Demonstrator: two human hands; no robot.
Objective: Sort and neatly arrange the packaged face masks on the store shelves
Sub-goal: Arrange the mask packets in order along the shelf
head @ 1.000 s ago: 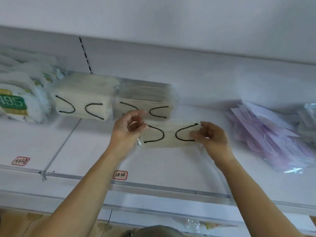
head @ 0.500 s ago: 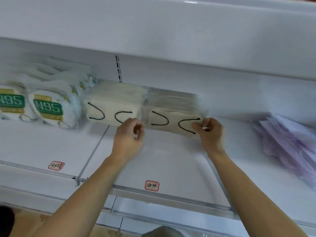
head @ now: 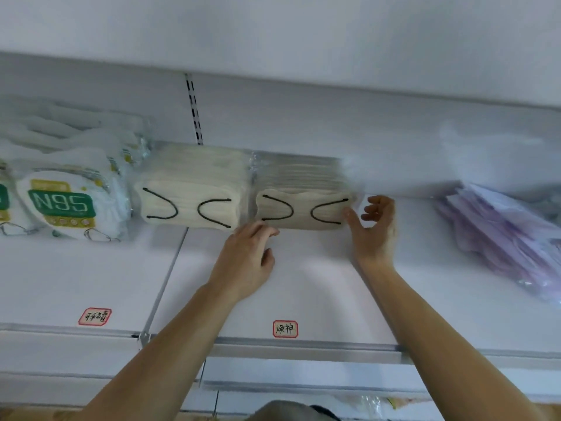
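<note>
Two stacks of beige packaged masks with black ear loops stand side by side at the back of the white shelf (head: pixel 303 287): the left stack (head: pixel 189 196) and the right stack (head: pixel 300 199). My left hand (head: pixel 247 258) lies relaxed just below the right stack's lower left corner, fingertips near its front pack. My right hand (head: pixel 375 229) is at the stack's right end, thumb touching the front pack's edge, fingers loosely bent and holding nothing.
White N95 packs (head: pixel 65 205) fill the shelf's far left. A loose pile of pale purple mask packs (head: pixel 501 235) lies at the right. Red-bordered labels (head: pixel 285 328) sit near the shelf's front rail. An upper shelf overhangs the stacks.
The beige pack that both hands pinched a second ago now stands at the front of the right stack. Both hands have let go of it and opened.
</note>
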